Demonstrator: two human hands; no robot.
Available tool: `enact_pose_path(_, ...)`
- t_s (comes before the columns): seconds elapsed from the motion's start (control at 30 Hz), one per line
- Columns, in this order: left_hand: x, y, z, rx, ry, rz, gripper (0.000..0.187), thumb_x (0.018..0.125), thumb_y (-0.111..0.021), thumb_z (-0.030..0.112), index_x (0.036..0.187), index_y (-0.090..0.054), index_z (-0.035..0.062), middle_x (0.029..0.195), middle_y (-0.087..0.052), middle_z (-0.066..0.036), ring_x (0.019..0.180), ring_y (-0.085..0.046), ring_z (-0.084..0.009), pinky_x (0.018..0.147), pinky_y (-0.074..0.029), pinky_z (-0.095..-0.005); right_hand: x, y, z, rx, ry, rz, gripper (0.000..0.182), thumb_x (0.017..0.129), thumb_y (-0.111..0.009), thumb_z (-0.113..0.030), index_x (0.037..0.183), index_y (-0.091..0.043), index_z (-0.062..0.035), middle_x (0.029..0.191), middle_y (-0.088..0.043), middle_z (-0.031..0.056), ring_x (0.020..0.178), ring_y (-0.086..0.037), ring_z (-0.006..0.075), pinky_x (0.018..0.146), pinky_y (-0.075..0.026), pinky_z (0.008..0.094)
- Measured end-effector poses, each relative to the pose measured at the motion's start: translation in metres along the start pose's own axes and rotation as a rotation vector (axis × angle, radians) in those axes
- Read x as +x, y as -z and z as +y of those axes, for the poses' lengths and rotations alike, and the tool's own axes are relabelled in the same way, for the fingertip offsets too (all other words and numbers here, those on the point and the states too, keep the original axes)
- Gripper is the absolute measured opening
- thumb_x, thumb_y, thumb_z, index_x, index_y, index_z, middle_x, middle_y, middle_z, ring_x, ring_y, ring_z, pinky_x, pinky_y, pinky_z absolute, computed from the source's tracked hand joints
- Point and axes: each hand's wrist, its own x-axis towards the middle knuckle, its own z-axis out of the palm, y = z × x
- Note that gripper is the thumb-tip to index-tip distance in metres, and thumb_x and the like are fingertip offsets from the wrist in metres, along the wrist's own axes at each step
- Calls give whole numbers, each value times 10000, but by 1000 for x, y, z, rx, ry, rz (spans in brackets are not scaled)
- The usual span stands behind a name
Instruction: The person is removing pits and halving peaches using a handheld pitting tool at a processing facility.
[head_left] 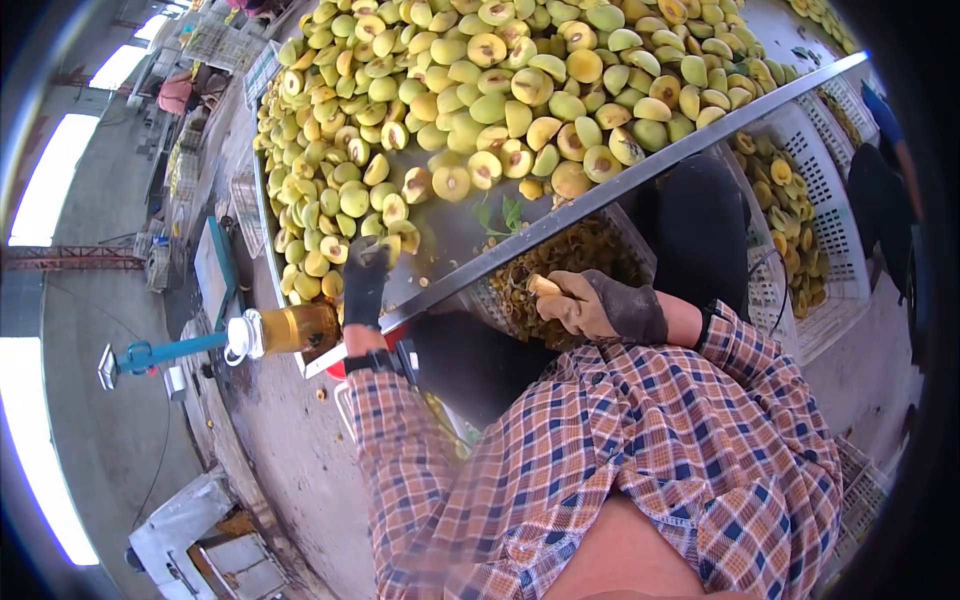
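Halved yellow-green fruits (450, 110) are heaped on a metal-edged table (560, 215). My left hand (366, 280), in a dark glove, reaches over the table's near left part, its fingers at a few fruit pieces (403, 236); blur hides whether it grips one. My right hand (590, 303), in a tan and grey glove, is closed round a wooden handle (543, 286) just off the table's near edge. The tool's far end is hard to make out. Below that hand lies a container of fruit scraps (510, 300). Green leaves (508, 214) rest near the table edge.
A jar of amber liquid with a white lid (290, 331) stands by the table's left corner. White crates (835, 215) with cut fruit are at the right. Another person's dark-clothed leg (880, 215) shows at the far right. A blue stand (170, 350) is at the left.
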Motion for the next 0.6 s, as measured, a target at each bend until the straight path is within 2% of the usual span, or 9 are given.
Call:
enact_pose_path(0.03,-14,-2,21,-345,96,-31,459,899,-647,315,1241,-554,22,1022,-657,-77,863,-618,-164,732,-505,-279,3,-3,-2,83,-21,-5,82,956,-486,-138,983,-521,-68,764,-480,-39,604,-410,22,510,-363,176)
enact_pose_path(0.07,-22,-3,20,-619,43,-106,425,935,-587,312,1251,-557,30,1018,-650,-67,845,-599,-146,694,-487,-270,2,-8,-21,57,-69,-6,165,973,-511,-219,995,-539,-58,712,-477,-35,555,-411,32,447,-356,182)
enact_pose_path(0.17,-51,-33,59,-570,46,-17,439,938,-577,335,1242,-573,19,1047,-647,-61,901,-604,-145,728,-498,-281,19,-19,-36,-114,42,-57,211,985,-490,-262,980,-535,-56,667,-483,-25,514,-429,38,413,-355,194)
enact_pose_path(0.2,-60,-40,81,-336,-36,56,306,942,-588,196,1185,-612,12,1029,-682,-72,877,-654,-169,765,-520,-295,28,-20,-36,-93,33,-62,220,986,-486,-271,983,-535,-56,663,-490,-18,511,-437,39,416,-360,193)
enact_pose_path(0.33,-32,-76,92,-40,-260,19,281,886,-671,109,1149,-623,24,1029,-701,-103,909,-684,-184,793,-536,-316,30,-16,-34,-41,20,-18,271,982,-485,-316,971,-542,-51,653,-520,7,482,-468,64,418,-363,227)
enact_pose_path(0.37,-21,-91,97,-53,-421,-22,308,859,-714,161,1127,-630,34,1013,-701,-116,853,-691,-203,767,-542,-324,22,-14,-34,-37,18,7,288,980,-488,-330,961,-545,-48,651,-527,14,470,-475,76,416,-360,244)
enact_pose_path(0.43,-5,-124,119,16,-393,-176,381,815,-763,238,1124,-630,60,1002,-693,-124,866,-682,-239,783,-536,-347,8,-8,-25,-9,-14,63,324,975,-518,-365,1023,-540,-46,656,-526,12,469,-466,76,425,-372,241)
enact_pose_path(0.53,-12,-162,170,262,-551,-254,431,764,-789,308,1098,-628,88,1017,-653,-118,941,-641,-287,833,-508,-406,-12,2,-19,-1,-57,159,424,966,-548,-424,1129,-532,-34,674,-530,10,480,-466,75,442,-389,238)
enact_pose_path(0.6,-5,-182,170,352,-607,-242,425,759,-788,312,1071,-622,76,1013,-647,-122,940,-638,-289,836,-506,-412,-20,7,-13,38,-13,188,435,959,-558,-431,1131,-532,-32,679,-530,9,489,-468,69,437,-387,228)
